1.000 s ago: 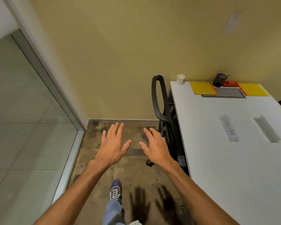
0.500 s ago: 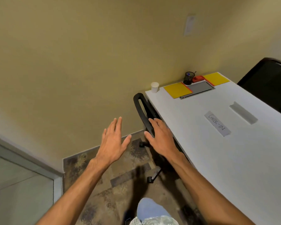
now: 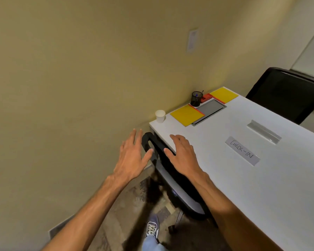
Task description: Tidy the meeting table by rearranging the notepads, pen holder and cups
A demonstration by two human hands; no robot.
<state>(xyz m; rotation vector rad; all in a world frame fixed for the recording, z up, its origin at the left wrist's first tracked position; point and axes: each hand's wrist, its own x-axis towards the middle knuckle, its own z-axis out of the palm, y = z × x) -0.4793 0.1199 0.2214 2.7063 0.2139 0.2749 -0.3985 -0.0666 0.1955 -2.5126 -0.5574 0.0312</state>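
From where I sit, my left hand (image 3: 132,156) and right hand (image 3: 183,156) are both spread flat with fingers apart, grasping nothing. The left hangs beside the wall, off the table's edge; the right is over the near-left edge of the white table (image 3: 261,187), just above the back of the black office chair (image 3: 163,160) pushed in there. Whether the palm touches the tabletop or the chair I cannot tell.

The task's things all sit at the far end against the wall, between my 12 and 1 o'clock. The white paper cup (image 3: 160,116) stands upright at the table's far-left corner. At about 2 o'clock from the cup lies one yellow notepad (image 3: 187,115), flat, next to a grey cable hatch (image 3: 209,108). The black mesh pen holder (image 3: 196,99) stands just behind that hatch, with a small red object (image 3: 206,98) beside it (too small to identify), and a second yellow notepad (image 3: 224,95) lies further along at 1 o'clock.

As I judge it, nothing is in hand, so the tidying either has not begun or is already finished: the pads do look symmetric about the hatch. A taped label (image 3: 242,150) reading CHECK-IN lies mid-table.
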